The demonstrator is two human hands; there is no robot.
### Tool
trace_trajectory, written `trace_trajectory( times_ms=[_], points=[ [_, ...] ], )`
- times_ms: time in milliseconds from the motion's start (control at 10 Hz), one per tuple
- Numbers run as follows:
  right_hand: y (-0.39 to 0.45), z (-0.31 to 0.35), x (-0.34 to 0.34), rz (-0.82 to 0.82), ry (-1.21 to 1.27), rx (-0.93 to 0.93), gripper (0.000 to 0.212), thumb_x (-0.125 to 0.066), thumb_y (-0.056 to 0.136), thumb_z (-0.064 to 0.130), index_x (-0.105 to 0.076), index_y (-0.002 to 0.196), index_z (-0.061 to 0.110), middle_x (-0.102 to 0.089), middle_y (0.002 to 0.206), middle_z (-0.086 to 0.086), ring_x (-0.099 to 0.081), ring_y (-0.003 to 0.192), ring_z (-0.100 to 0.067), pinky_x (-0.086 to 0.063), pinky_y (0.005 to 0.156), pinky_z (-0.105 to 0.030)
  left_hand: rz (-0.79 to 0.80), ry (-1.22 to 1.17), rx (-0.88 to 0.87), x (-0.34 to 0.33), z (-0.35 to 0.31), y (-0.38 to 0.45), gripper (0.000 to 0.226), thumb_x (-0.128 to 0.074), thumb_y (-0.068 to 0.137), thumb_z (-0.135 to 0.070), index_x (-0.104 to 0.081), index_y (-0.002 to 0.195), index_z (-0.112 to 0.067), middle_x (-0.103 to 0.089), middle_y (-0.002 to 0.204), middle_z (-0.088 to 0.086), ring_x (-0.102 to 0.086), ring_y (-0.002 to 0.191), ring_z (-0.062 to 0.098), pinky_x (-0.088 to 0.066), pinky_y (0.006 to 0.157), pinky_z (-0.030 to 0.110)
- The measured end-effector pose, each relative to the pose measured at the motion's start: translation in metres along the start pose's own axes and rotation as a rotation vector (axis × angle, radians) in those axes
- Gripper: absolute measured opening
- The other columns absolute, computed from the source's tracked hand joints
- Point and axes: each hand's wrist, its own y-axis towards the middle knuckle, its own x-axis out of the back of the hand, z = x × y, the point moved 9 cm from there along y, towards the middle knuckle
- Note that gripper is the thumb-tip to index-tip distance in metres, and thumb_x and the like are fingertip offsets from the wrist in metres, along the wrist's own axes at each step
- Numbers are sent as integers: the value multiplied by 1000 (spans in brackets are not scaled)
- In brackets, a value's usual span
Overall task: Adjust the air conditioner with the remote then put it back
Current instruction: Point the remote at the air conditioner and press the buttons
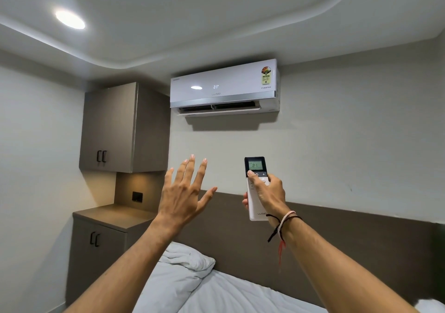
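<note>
Aiming slim white remote with lit screen (256, 187) at white wall-mounted air conditioner (224, 87): right hand (267, 192) grips it, thumb on buttons; left hand (184, 192) empty, fingers spread.

We see a white rectangular wall-mounted air conditioner (224, 87) with a silver strip along its lower front edge. It hangs high on the pale wall, close under the ceiling. Its front shows a lit number, which looks like 22, and a colourful label sits at its right upper corner. The flap below is open. Lower, we see a slim white plastic remote with a black top part (256, 187). It stands almost upright, its small screen facing us and showing 21, with the top end toward the unit.
</note>
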Motion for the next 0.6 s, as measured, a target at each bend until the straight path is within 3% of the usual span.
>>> trace_trajectory(
  times_ms=[100,400,600],
  points=[
    [-1,3,3,-10,-9,7,42,-68,93,39,-59,109,1,-74,91,-31,-70,58,-35,-64,62,-46,-1,0,1,1,-2,2,82,-20,94,-69,-34,156,-19,-41,159,20,-46,143,35,-41,110,59],
    [-6,3,8,-2,-58,17,36,-68,94,35,-62,104,1,-73,92,-33,-67,48,-29,-52,39,-25,-2,0,-6,3,-8,5,82,-19,94,-70,-31,157,-19,-39,160,20,-45,143,35,-41,110,60],
    [-2,0,12,-22,-85,-12,40,-72,89,39,-62,107,5,-76,94,-26,-70,55,-27,-53,49,-25,4,-2,-11,2,-13,4,82,-18,94,-69,-31,157,-19,-40,159,21,-45,143,35,-42,110,60]
  ],
)
